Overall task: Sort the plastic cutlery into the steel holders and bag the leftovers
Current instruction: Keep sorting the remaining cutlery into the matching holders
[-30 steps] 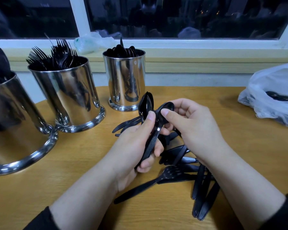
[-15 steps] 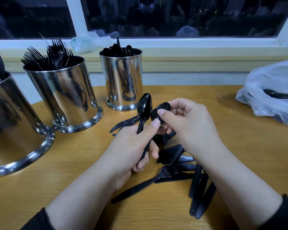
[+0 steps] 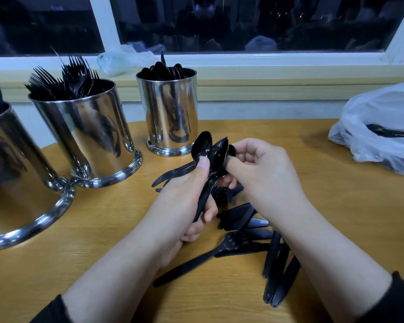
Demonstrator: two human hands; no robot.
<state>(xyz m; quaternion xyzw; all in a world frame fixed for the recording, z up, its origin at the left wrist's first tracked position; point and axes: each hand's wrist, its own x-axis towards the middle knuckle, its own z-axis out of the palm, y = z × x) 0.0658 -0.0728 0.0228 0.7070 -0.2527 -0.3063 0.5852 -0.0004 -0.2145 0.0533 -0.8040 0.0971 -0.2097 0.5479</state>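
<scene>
My left hand (image 3: 182, 206) grips a bunch of black plastic spoons (image 3: 202, 145) by their handles, bowls pointing up. My right hand (image 3: 261, 173) pinches the bowl of another black spoon (image 3: 219, 156) and holds it against that bunch. Below both hands a loose pile of black cutlery (image 3: 250, 229) lies on the wooden table (image 3: 336, 217), with a fork (image 3: 196, 259) at its front. Three steel holders stand at the left: the near one (image 3: 16, 183), one full of forks (image 3: 89, 134), and one full of spoons (image 3: 170, 113).
A white plastic bag (image 3: 380, 127) with black cutlery in it lies at the table's right edge. A crumpled clear bag (image 3: 119, 59) sits on the window sill behind the holders. Several knives (image 3: 280, 276) lie near my right forearm.
My right hand has brought its spoon from beside the bunch up against it, so the bowls now overlap. My left hand kept its grip and barely moved.
</scene>
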